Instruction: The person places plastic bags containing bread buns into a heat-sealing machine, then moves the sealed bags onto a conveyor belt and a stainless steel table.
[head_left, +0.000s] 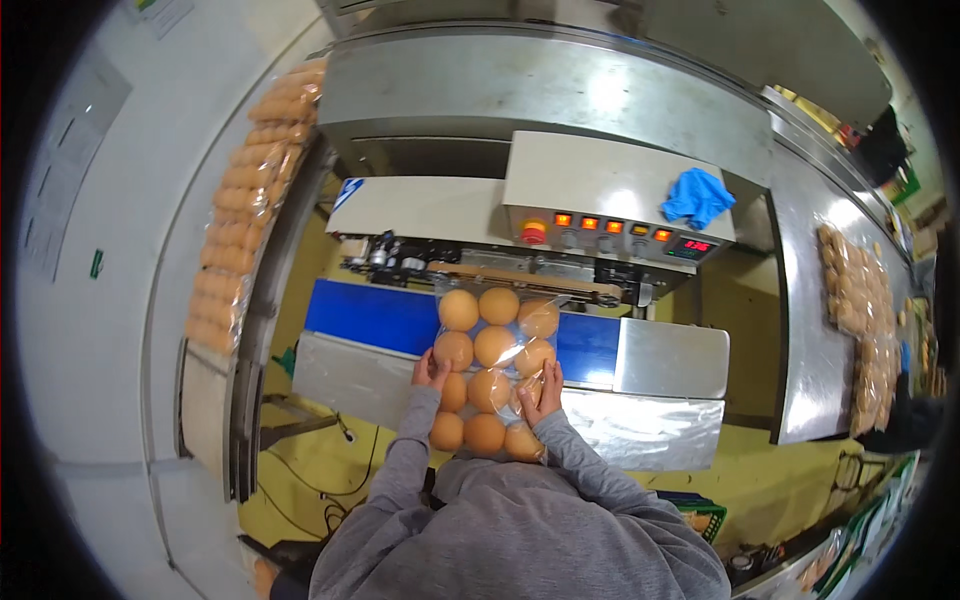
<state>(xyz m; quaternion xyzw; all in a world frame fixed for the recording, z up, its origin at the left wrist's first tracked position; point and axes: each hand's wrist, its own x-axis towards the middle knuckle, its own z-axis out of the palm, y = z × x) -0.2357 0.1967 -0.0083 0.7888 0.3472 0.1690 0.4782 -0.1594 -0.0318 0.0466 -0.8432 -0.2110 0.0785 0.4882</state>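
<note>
A clear plastic bag of round golden buns (493, 346), laid out in rows of three, lies across the blue conveyor belt (375, 311) and the metal ledge in front of it. My left hand (431, 370) grips its left side; on the right side my right hand (543, 393) holds it, fingers spread along the plastic. The bag's far end reaches the brown band (525, 279) of a continuous band sealer. Above stands the sealer's control box (619, 180), with lit orange switches, a red knob and a red digital display. Both hands are bare, below grey sleeves.
Bagged buns (236, 217) line a narrow shelf at left. More bags of buns (859, 300) lie on the steel table (799, 337) at right. A crumpled blue glove (697, 198) rests on the control box. Cables (352, 487) hang at lower left; a green crate (705, 517) stands lower right.
</note>
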